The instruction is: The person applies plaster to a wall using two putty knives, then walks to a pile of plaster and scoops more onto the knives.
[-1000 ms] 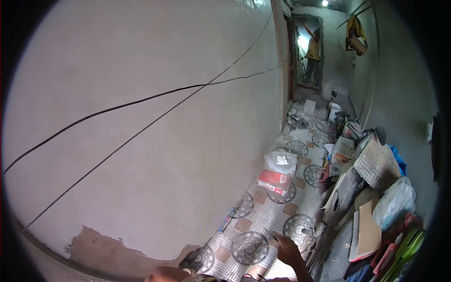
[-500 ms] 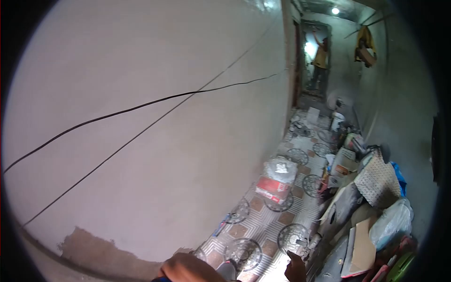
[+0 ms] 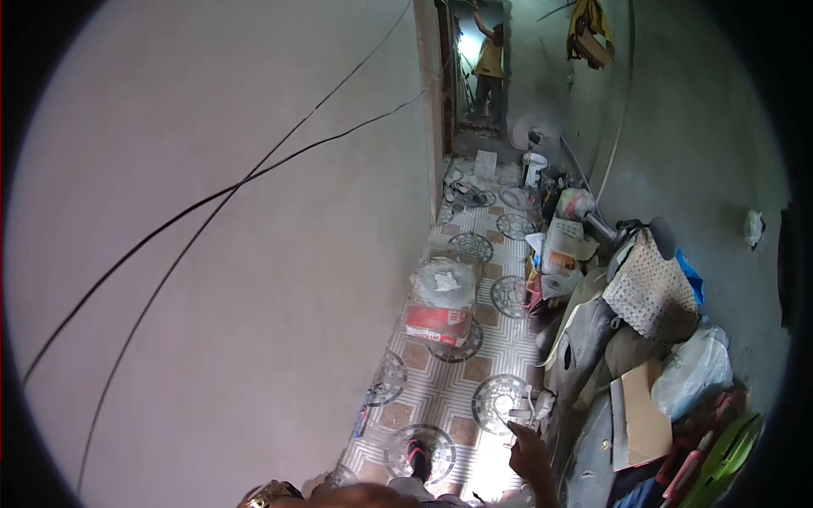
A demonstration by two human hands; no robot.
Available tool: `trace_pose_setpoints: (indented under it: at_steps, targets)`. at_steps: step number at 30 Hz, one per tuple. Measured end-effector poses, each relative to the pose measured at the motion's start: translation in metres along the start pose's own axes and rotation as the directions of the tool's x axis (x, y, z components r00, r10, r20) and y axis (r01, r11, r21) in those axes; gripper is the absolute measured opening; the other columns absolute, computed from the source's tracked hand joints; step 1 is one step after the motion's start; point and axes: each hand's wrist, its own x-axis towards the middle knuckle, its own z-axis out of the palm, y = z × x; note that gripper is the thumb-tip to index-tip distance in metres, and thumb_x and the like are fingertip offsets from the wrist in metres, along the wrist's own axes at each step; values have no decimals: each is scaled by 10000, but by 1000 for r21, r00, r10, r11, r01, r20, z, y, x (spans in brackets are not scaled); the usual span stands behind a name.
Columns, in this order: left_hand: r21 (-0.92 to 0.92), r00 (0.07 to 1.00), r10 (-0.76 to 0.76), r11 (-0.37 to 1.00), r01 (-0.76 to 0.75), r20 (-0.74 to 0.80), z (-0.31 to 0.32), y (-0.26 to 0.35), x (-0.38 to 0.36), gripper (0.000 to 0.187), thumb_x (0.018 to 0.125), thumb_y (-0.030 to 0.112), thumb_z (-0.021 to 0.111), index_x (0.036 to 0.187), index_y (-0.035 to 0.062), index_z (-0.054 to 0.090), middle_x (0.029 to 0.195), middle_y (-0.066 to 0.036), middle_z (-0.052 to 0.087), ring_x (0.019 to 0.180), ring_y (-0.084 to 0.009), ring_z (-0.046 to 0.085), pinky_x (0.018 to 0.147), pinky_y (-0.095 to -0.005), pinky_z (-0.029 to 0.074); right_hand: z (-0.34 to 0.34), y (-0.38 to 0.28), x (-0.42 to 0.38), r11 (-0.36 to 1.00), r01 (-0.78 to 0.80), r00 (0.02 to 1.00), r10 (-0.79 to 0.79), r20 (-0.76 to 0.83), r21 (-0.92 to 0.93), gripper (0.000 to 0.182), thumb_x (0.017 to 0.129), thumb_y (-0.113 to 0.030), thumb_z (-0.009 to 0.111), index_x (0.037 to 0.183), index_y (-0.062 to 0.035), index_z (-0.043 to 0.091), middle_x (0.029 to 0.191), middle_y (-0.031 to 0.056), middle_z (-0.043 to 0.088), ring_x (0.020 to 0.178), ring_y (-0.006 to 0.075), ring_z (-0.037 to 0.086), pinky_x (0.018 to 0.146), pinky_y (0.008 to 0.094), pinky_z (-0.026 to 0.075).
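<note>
The right hand (image 3: 528,455) hangs over the tiled floor (image 3: 434,385) at the near right of the passage, its fingers closed around what looks like a slim tool (image 3: 506,422), though it is too small and washed out by glare to say what kind. The tool's tip points forward and a little left, above the bright tiles, and the nearest thing to it is a pale fitting (image 3: 544,406) at the edge of the heap on the right. Carrying the tool well here calls for a firm pinch, the tip held low and away from the leg, and the elbow kept in so that nothing snags on the sheet of cardboard (image 3: 648,415) or the clear bag (image 3: 694,372) beside that arm. The left forearm (image 3: 347,495) crosses the near edge with a wristwatch (image 3: 273,491) on it; the left hand is out of sight, so I cannot tell how its fingers are set. A shoe (image 3: 417,457) is on the tiles, and footing is best kept on the flat strip right of the red box (image 3: 436,322), which sits close to the left wall (image 3: 279,322). The black cable (image 3: 152,237) slung across the left side deserves some clearance too.
</note>
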Motion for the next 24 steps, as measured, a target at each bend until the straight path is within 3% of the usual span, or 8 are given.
trace_pose_setpoints:
  at_steps: [2, 4, 7, 10, 13, 17, 19, 24]
  targets:
    - [-47, 990, -103, 994, 99, -101, -3, -32, 5, 342, 963, 147, 553, 1256, -28, 539, 1040, -81, 671, 846, -162, 604, 768, -335, 505, 1, -8, 28, 992, -114, 992, 111, 59, 45, 422, 793, 33, 519, 1208, 15, 589, 1129, 225, 645, 1074, 362, 610, 958, 424, 471]
    - [-308, 907, -317, 924, 228, -279, -2, -71, 19, 236, 902, 111, 572, 1094, -22, 541, 678, -136, 611, 544, -288, 589, 523, -380, 478, 8, -4, 52, 989, -144, 988, 141, 70, 44, 431, 795, 22, 525, 1222, 9, 584, 1118, 236, 647, 1041, 370, 624, 932, 426, 486]
    - [-306, 815, -327, 932, 195, -478, 24, -126, 31, 283, 853, 67, 623, 1118, 1, 550, 567, -132, 587, 428, -330, 563, 404, -414, 444, 6, -5, 87, 943, -329, 935, 317, 156, 54, 415, 815, -25, 522, 1224, 18, 578, 998, 277, 652, 912, 424, 647, 818, 459, 517]
    - [-386, 767, -386, 901, 195, -513, 66, -171, 49, 280, 867, 91, 628, 1121, 11, 541, 568, -161, 563, 479, -354, 573, 443, -412, 456, 39, 61, 85, 975, -209, 966, 218, 136, -79, 317, 854, -113, 497, 1114, 34, 603, 915, 283, 645, 901, 449, 633, 780, 490, 497]
    - [-479, 789, -425, 857, 192, -444, 68, -193, 71, 323, 899, 135, 596, 1175, -6, 505, 582, -183, 578, 517, -387, 594, 478, -449, 466, 26, 48, 101, 897, -427, 902, 414, 121, 110, 228, 861, -158, 542, 969, 22, 630, 813, 227, 646, 803, 359, 652, 735, 426, 493]
    - [-491, 778, -443, 848, 202, -445, 51, -216, 101, 284, 916, 137, 586, 1149, 2, 496, 593, -191, 573, 535, -395, 589, 489, -447, 457, 41, 61, 120, 552, -482, 821, 555, 132, 680, 242, 885, -128, 552, 1044, 35, 634, 860, 118, 671, 796, 235, 633, 771, 327, 476]
    - [-506, 758, -468, 836, 212, -455, 42, -226, 116, 246, 930, 150, 585, 1112, 8, 499, 619, -196, 579, 560, -395, 594, 501, -433, 458, 48, 74, 133, 218, -369, 822, 531, 207, 904, 220, 877, -88, 584, 1072, 7, 624, 958, 66, 666, 875, 201, 624, 833, 327, 466]
    - [-539, 707, -547, 796, 274, -449, 23, -236, 153, 287, 947, 175, 560, 1165, 0, 496, 660, -210, 613, 601, -410, 622, 542, -448, 486, 54, 94, 201, -330, -298, 791, 440, 425, 896, 241, 881, -77, 612, 1112, -8, 617, 1049, 84, 677, 970, 230, 640, 918, 378, 481]
